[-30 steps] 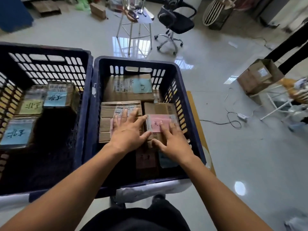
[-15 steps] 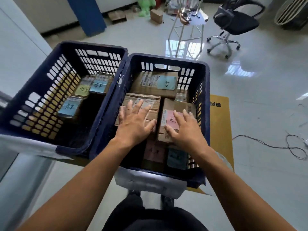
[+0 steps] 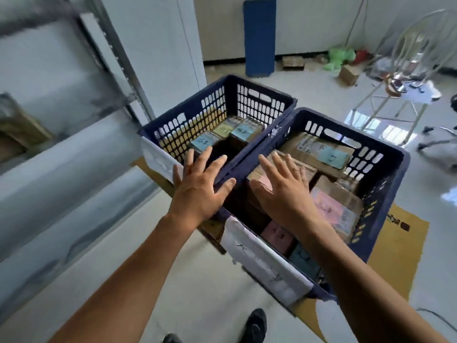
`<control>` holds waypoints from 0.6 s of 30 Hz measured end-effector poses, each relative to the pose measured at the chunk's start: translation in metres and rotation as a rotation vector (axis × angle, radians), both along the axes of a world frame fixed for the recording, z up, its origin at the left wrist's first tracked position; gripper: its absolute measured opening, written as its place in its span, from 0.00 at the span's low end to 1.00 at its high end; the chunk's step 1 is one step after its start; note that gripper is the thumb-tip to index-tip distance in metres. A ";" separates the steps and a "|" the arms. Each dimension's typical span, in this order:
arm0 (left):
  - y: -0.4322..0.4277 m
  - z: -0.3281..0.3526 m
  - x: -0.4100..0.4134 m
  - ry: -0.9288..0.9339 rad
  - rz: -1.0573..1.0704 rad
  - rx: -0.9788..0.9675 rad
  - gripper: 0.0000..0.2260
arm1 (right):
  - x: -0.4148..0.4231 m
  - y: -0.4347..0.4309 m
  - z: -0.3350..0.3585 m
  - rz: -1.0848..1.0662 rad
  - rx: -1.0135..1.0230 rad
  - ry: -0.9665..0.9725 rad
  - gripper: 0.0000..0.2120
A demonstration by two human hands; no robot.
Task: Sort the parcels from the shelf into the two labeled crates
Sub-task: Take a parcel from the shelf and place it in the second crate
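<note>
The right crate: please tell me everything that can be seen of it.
The right crate is dark blue, plastic-looking, with slotted walls and a handle hole in the far wall. A white paper label with handwriting hangs on its near wall. It stands upright on a yellow-brown sheet, its left side against the left crate. Cardboard parcels with blue and pink notes lie inside. The right hand, fingers spread, is over them; contact is unclear.

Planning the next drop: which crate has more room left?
The left crate, beside the shelf: only three parcels show, at its far end. The right crate is nearly full.
</note>
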State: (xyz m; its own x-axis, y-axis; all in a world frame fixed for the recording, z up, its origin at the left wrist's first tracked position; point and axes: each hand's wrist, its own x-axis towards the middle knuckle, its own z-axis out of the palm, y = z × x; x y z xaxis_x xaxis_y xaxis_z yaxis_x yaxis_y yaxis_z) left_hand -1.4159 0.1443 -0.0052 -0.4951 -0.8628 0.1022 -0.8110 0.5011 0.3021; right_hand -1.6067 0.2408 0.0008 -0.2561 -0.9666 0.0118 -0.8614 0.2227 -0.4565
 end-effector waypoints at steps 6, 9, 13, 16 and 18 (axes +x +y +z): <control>0.006 0.027 0.132 0.028 0.246 -0.066 0.29 | 0.112 -0.039 0.027 0.256 -0.079 0.070 0.33; 0.019 0.038 0.219 0.047 0.390 -0.080 0.30 | 0.191 -0.053 0.039 0.364 -0.123 0.071 0.33; 0.049 0.043 0.341 0.072 0.553 -0.088 0.29 | 0.313 -0.061 0.045 0.500 -0.168 0.081 0.36; 0.071 0.042 0.424 0.086 0.662 -0.094 0.29 | 0.404 -0.060 0.049 0.615 -0.160 0.087 0.36; 0.088 0.042 0.477 0.088 0.741 -0.096 0.29 | 0.460 -0.057 0.050 0.693 -0.147 0.102 0.34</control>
